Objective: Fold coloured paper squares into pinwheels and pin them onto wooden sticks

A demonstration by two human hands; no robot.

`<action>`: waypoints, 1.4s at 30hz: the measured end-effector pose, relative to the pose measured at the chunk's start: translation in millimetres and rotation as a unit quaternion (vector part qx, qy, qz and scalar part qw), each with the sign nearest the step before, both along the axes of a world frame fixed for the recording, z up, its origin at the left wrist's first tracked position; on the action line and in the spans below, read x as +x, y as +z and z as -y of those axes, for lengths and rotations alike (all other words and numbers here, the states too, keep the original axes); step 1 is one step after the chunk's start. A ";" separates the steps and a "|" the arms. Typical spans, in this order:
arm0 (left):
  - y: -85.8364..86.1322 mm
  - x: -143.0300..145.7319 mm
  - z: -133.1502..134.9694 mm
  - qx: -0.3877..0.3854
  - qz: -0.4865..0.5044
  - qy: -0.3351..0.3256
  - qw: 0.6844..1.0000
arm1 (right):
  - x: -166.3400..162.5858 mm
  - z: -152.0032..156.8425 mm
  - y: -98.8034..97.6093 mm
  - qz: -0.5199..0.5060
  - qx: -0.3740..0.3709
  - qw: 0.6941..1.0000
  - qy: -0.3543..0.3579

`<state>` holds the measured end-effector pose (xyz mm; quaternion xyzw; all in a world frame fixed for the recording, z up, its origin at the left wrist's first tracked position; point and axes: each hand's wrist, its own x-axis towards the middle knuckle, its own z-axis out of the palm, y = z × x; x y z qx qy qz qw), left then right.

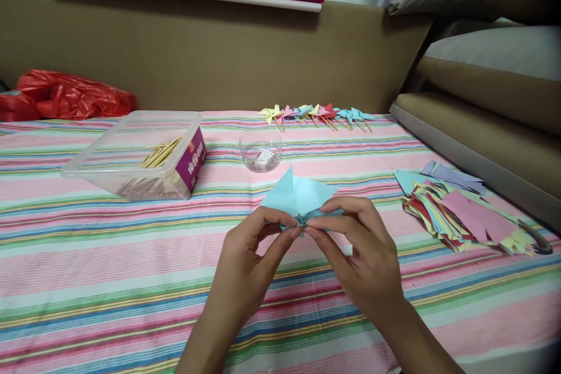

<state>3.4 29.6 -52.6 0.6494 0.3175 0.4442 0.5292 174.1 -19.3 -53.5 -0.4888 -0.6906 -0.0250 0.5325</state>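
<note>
A light blue paper pinwheel, partly folded, is held up between both hands over the striped cloth. My left hand pinches its near edge between thumb and forefinger. Opposite it, my right hand is closed on the same paper, thumb and fingers meeting close to the left fingertips. Something small and shiny shows at the pinched spot, too small to make out. Just beyond the paper stands a clear round container with small bits and a white label inside.
A clear plastic box with wooden sticks stands at left, a red plastic bag behind it. Several finished pinwheels lie along the back. Cut coloured paper and a dark curved handle are at right, beside stacked cushions.
</note>
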 end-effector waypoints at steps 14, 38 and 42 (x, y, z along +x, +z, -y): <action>-3.9 -5.3 -0.8 0.119 -0.055 0.020 0.991 | -1.1 2.1 -1.2 0.019 0.010 0.999 -0.038; 5.4 -3.2 -9.1 -0.163 0.073 0.058 0.982 | 18.2 2.3 -1.6 -0.177 -0.286 0.939 0.068; 5.2 -2.2 -10.5 -0.130 0.022 0.052 0.990 | 18.7 2.4 -0.9 -0.091 -0.284 0.952 0.067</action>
